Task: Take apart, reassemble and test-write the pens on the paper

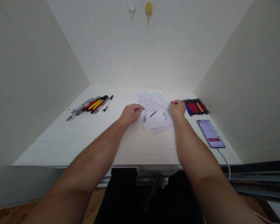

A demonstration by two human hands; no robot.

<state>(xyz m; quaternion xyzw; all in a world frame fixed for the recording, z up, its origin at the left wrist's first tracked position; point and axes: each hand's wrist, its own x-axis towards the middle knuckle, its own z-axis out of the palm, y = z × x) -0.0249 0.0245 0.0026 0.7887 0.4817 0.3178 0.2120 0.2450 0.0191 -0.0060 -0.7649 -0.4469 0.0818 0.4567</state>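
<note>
A sheet of paper (151, 99) covered in red and dark pen strokes lies at the middle of the table, with a blank white part (157, 123) nearer me. My left hand (131, 113) pinches the scribbled paper's left edge, index finger stretched over it. At its right edge, my right hand (178, 109) grips the paper between thumb and fingers. On the white part, between my hands, lie a clear pen barrel (144, 117), a thin dark pen refill (153, 114) and a small clear piece (164, 116) that looks like a cap.
Mixed pens (92, 105) lie in a loose pile at the left, beside a white pen with black ends (108, 103). At the right, several pens (196, 106) are lined up in a row. A phone (211, 133) on a white cable (225, 160) lies nearer me. Walls enclose three sides.
</note>
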